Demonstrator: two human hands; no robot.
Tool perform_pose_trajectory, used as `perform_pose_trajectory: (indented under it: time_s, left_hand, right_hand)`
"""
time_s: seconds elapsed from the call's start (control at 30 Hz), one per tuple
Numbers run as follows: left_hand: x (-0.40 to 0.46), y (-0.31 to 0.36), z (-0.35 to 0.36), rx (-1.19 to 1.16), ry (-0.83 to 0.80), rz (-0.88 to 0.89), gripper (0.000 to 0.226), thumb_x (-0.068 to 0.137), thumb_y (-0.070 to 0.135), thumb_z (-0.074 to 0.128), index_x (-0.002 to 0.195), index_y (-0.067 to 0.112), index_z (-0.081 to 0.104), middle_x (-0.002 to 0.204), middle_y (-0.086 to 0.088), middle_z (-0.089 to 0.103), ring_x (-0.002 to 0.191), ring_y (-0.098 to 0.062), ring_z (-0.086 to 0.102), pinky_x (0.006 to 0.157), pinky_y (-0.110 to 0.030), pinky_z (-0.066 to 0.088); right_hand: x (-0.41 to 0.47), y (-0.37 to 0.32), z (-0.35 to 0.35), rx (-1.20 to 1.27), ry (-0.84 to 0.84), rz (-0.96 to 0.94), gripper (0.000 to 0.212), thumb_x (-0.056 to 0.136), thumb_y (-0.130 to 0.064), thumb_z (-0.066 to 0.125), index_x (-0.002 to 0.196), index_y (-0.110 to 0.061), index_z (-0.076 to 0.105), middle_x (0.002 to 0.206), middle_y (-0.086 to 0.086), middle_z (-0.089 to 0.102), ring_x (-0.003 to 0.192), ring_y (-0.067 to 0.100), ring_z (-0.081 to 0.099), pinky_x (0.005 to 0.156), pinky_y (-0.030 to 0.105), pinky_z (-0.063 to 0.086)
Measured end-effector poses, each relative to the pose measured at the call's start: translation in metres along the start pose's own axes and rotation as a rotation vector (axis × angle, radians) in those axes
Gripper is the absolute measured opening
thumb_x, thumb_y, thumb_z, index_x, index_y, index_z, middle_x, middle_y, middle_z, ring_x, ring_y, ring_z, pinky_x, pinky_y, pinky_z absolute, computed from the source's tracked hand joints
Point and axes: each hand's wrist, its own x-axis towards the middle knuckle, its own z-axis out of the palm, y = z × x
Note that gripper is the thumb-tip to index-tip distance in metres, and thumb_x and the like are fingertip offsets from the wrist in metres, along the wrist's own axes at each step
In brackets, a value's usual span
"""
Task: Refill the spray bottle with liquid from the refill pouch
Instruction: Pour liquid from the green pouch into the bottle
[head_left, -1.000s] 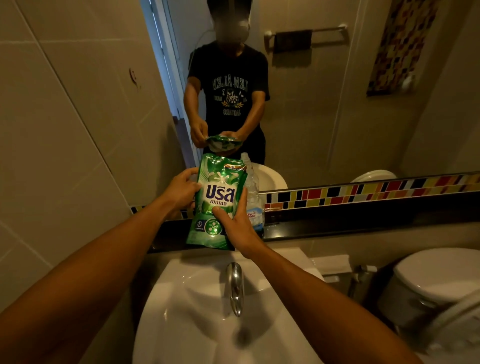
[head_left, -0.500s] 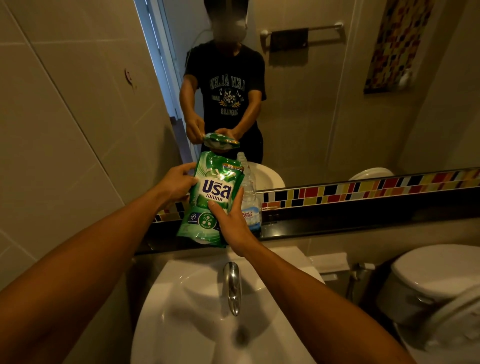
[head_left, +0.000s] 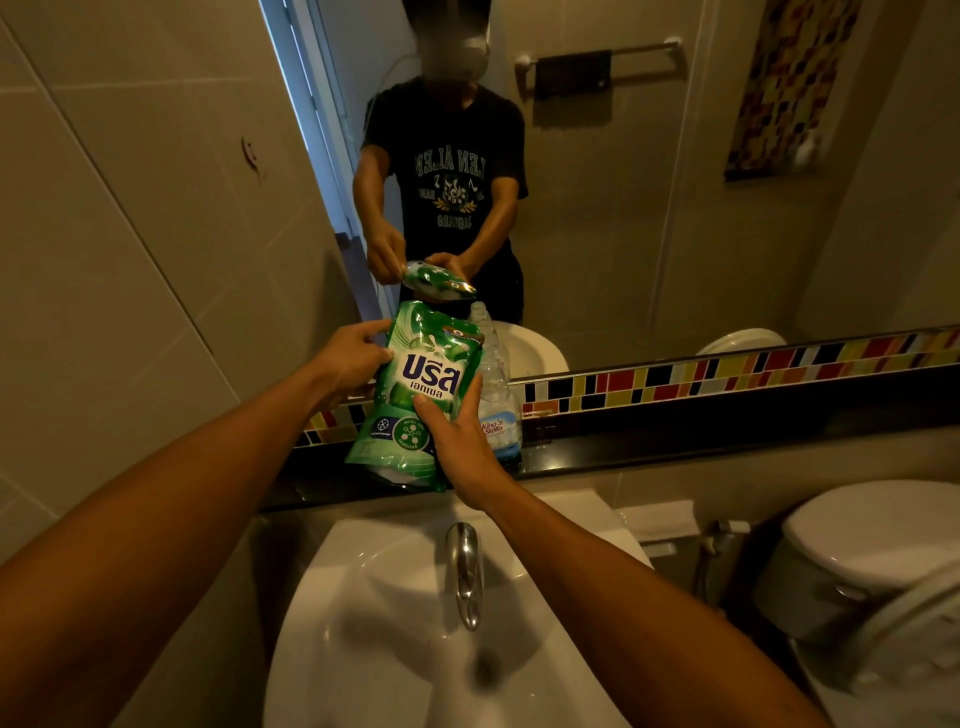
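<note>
A green refill pouch (head_left: 415, 358) with white and purple lettering is held above the black ledge (head_left: 675, 447), its top tilted to the right toward a clear bottle (head_left: 500, 415). My left hand (head_left: 349, 364) grips the pouch's upper left edge. My right hand (head_left: 457, 447) holds its lower right side from the front. The clear bottle stands on the ledge right behind the pouch, with no spray head on its open neck; most of it is hidden by the pouch and my right hand.
A white sink (head_left: 395, 623) with a chrome tap (head_left: 465, 566) lies below my arms. A mirror (head_left: 649, 182) fills the wall behind the ledge. A white toilet (head_left: 872, 540) stands at the right. A tiled wall (head_left: 130, 234) closes the left side.
Both hands have tilted the pouch further, its top leaning right toward the bottle's neck and its bottom swinging left.
</note>
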Motion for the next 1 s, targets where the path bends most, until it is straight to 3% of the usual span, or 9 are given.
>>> perform_pose_trajectory:
  time_s: [0.2,0.27,0.37,0.5,0.73,0.9,1.0]
  left_hand:
    - [0.006,0.0,-0.001,-0.014,-0.009,-0.016,0.052,0.097,0.003,0.049,0.14,0.031,0.055,0.113,-0.013,0.074,0.106,-0.034,0.071,0.09,-0.058,0.056]
    - [0.002,0.004,0.0,-0.01,-0.01,-0.013,0.052,0.098,0.003,0.048,0.141,0.031,0.054,0.114,-0.013,0.073,0.104,-0.032,0.071,0.087,-0.051,0.059]
    - [-0.003,0.011,0.003,-0.012,-0.007,-0.004,0.051,0.1,0.002,0.046,0.143,0.028,0.052,0.117,-0.014,0.071,0.092,-0.023,0.068,0.068,-0.035,0.056]
    - [-0.003,0.012,0.002,0.027,-0.003,0.013,0.053,0.1,0.001,0.046,0.146,0.027,0.05,0.12,-0.014,0.069,0.086,-0.019,0.066,0.06,-0.03,0.051]
    - [-0.008,0.017,0.004,0.052,0.019,0.017,0.053,0.101,0.0,0.045,0.147,0.026,0.049,0.122,-0.015,0.068,0.079,-0.014,0.063,0.056,-0.026,0.047]
    - [-0.009,0.02,0.002,0.06,0.028,0.006,0.054,0.101,-0.001,0.044,0.147,0.027,0.049,0.121,-0.016,0.069,0.079,-0.015,0.063,0.059,-0.028,0.049]
    - [-0.007,0.021,0.0,0.076,0.017,0.009,0.055,0.1,0.001,0.046,0.146,0.029,0.049,0.117,-0.013,0.07,0.083,-0.017,0.065,0.061,-0.03,0.051]
  right_hand:
    - [0.002,-0.001,0.001,0.005,-0.001,0.013,0.127,0.072,-0.067,0.073,0.16,-0.05,-0.017,0.152,0.004,0.057,0.127,0.027,0.066,0.107,0.057,0.054]
    - [0.002,-0.001,0.001,0.013,-0.004,0.011,0.125,0.073,-0.066,0.073,0.161,-0.05,-0.014,0.151,0.005,0.057,0.127,0.027,0.066,0.107,0.058,0.054]
    - [0.002,-0.001,0.002,0.026,-0.001,0.011,0.121,0.075,-0.063,0.073,0.161,-0.05,-0.012,0.151,0.006,0.057,0.127,0.028,0.066,0.107,0.058,0.055]
    - [0.003,-0.001,0.002,0.054,-0.006,0.0,0.113,0.086,-0.051,0.071,0.163,-0.047,-0.011,0.15,0.007,0.059,0.125,0.028,0.067,0.106,0.057,0.056]
    - [0.002,-0.002,0.003,0.09,-0.012,-0.012,0.104,0.097,-0.039,0.069,0.164,-0.043,-0.01,0.15,0.009,0.058,0.127,0.029,0.067,0.105,0.056,0.056]
    - [0.001,-0.004,0.006,0.078,-0.019,-0.005,0.109,0.089,-0.05,0.07,0.163,-0.044,-0.009,0.153,0.007,0.055,0.128,0.028,0.065,0.106,0.058,0.055]
    - [0.0,-0.005,0.006,0.098,-0.02,-0.011,0.105,0.095,-0.043,0.069,0.164,-0.042,-0.01,0.154,0.009,0.055,0.129,0.029,0.065,0.107,0.058,0.055]
